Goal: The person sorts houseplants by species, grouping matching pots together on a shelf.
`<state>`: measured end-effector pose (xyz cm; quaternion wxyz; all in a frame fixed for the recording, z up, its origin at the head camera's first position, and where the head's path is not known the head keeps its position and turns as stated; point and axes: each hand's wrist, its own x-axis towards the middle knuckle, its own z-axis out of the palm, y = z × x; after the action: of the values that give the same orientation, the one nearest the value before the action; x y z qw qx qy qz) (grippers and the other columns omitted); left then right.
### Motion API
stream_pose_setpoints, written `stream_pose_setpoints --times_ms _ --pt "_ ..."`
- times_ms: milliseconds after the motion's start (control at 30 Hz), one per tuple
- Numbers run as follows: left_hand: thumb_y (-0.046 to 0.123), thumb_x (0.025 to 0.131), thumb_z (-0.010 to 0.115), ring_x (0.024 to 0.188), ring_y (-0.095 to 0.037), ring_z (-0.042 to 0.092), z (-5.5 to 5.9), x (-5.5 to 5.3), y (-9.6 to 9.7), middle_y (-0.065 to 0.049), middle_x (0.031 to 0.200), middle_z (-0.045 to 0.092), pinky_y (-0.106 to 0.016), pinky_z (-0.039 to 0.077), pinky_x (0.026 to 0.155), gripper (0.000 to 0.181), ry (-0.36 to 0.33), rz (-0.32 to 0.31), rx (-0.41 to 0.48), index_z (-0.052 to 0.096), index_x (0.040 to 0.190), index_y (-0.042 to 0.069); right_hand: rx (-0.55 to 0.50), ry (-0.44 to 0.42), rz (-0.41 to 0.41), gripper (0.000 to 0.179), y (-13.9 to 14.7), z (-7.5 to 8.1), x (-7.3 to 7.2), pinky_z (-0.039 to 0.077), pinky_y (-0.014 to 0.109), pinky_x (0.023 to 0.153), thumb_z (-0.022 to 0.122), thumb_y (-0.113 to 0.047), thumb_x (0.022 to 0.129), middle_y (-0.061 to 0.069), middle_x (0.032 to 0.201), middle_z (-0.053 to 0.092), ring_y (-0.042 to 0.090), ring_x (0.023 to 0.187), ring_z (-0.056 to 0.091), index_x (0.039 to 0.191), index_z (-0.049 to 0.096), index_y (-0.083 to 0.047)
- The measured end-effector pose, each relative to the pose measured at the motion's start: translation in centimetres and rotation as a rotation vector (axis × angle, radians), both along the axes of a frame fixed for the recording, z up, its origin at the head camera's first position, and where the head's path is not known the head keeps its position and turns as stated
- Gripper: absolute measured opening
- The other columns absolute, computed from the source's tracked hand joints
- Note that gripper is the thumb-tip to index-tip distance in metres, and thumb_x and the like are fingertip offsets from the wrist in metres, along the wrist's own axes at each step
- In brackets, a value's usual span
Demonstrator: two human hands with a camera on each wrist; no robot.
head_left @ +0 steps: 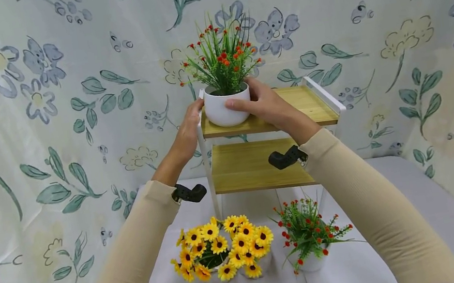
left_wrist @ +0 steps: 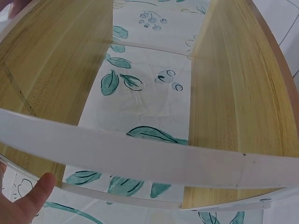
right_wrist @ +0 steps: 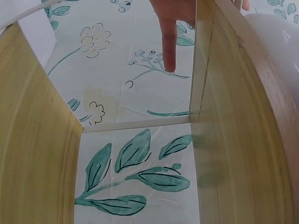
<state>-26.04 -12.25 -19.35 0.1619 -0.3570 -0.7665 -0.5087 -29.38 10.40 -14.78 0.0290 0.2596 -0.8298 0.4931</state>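
A white pot (head_left: 228,107) of grass-like greenery with small red flowers (head_left: 225,58) stands upright at the left end of the upper board of a two-tier shelf (head_left: 300,101). My right hand (head_left: 267,106) holds this pot from the right, thumb across its front and the other fingers mostly hidden behind. At the shelf's white left side frame, my left hand (head_left: 190,130) grips the edge close to the pot. Its thumb (left_wrist: 39,196) shows beside the frame in the left wrist view, and a finger (right_wrist: 168,46) appears below the upper board in the right wrist view.
Yellow sunflower-like blooms (head_left: 246,243) in pots stand on the white-covered table (head_left: 344,280) in front of the shelf. Right of them is another red-flowered potted plant (head_left: 309,234). The lower wooden board (head_left: 257,166) lies beneath the upper one. A floral-patterned curtain (head_left: 107,47) hangs behind.
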Motion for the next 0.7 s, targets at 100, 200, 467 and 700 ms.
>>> stream_pose_setpoints --times_ms 100,200,467,700 --pt "0.013 0.102 0.013 0.146 -0.032 0.007 -0.01 0.01 0.01 -0.024 0.156 0.011 -0.045 0.006 0.117 0.052 -0.001 0.004 0.002 0.014 0.150 -0.008 0.005 -0.007 0.019 0.098 -0.13 0.03 -0.10 0.036 0.037 0.105 0.068 -0.053 0.082 0.008 0.142 0.045 0.017 0.121 0.049 0.155 0.014 -0.016" --pt "0.014 0.103 0.013 0.146 -0.031 0.008 0.03 0.01 0.05 -0.021 0.157 0.012 -0.043 0.007 0.117 0.052 -0.008 0.012 0.001 0.013 0.151 -0.006 0.014 -0.012 0.022 0.098 -0.20 0.12 -0.16 0.036 0.037 0.105 0.067 -0.054 0.082 0.007 0.141 0.046 0.017 0.121 0.048 0.155 0.014 -0.016" --pt "0.015 0.102 0.014 0.146 -0.031 0.009 0.16 0.14 0.09 -0.020 0.157 0.012 -0.045 0.007 0.117 0.053 -0.018 0.031 0.003 0.013 0.151 -0.005 0.020 -0.006 0.020 0.095 -0.25 0.24 -0.04 0.036 0.037 0.104 0.068 -0.054 0.082 0.008 0.136 0.050 0.017 0.118 0.050 0.153 0.018 -0.015" --pt "0.014 0.103 0.014 0.146 -0.030 0.009 -0.28 -0.72 0.14 -0.020 0.158 0.012 -0.043 0.008 0.117 0.052 -0.016 0.028 0.008 0.013 0.151 -0.005 0.013 -0.001 0.006 0.102 0.07 0.06 -0.17 0.035 0.036 0.106 0.070 -0.052 0.081 0.011 0.142 0.046 0.017 0.123 0.048 0.156 0.008 -0.019"
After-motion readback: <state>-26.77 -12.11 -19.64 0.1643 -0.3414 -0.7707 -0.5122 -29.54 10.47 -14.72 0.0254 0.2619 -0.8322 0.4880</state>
